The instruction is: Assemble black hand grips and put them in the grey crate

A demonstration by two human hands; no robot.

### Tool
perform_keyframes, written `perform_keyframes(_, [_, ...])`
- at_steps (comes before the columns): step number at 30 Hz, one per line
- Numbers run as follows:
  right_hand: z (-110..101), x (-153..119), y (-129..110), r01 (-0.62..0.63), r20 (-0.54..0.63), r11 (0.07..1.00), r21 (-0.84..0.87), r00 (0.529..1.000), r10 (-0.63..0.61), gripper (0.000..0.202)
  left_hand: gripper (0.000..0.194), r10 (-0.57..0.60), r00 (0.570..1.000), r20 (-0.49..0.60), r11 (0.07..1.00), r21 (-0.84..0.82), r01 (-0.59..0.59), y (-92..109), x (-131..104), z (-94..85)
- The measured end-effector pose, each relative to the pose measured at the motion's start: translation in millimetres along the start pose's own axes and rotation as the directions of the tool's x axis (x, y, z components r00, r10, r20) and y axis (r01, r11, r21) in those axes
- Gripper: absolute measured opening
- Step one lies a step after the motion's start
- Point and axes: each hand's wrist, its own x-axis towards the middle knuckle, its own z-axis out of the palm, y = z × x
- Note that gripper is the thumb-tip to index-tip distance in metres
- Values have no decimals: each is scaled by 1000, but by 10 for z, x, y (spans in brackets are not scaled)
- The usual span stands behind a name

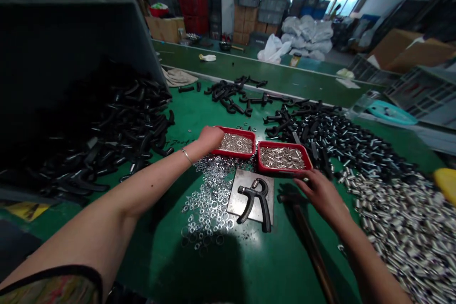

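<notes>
My left hand (pixel 211 138) is at the left end of a red tray (pixel 253 138) of small metal parts, its fingertips hidden over the tray's edge. A second red tray (pixel 285 171) with small pins stands beside it. Near that tray's right front corner is my right hand (pixel 316 189), fingers apart, nothing seen in them. Between my arms, a black hand grip (pixel 264 202) with two handles lies on a square metal plate (pixel 233 199). A hammer (pixel 309 237) rests on the table to the right of the plate, partly beneath my right hand.
Loose washers and rings (pixel 210 194) cover the green table left of the plate. A large grey bin (pixel 142 23) of black handles lies open at the left. Black parts (pixel 342 137) and metal sleeves (pixel 402 218) are heaped right. Behind runs a green belt (pixel 242 64).
</notes>
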Motion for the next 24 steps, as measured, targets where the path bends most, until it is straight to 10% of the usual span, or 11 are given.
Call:
perform_keyframes(6, [577,1169,-900,221,69,972,-83,974,-216,21,14,24,999,-33,997,-75,-26,-26,-25,11])
perform_keyframes(11, [876,1769,-1016,264,180,954,-145,955,-237,19,15,-24,1000,2,940,-339,24,-64,-163,-19])
perform_keyframes(16, [985,1760,-938,254,187,958,-135,956,-227,26,8,139,982,130,678,-735,1,294,-744,169])
perform_keyframes(24, [792,1344,-915,177,24,984,16,984,-177,24,11,375,927,-21,835,-426,-347,1055,-1225,523])
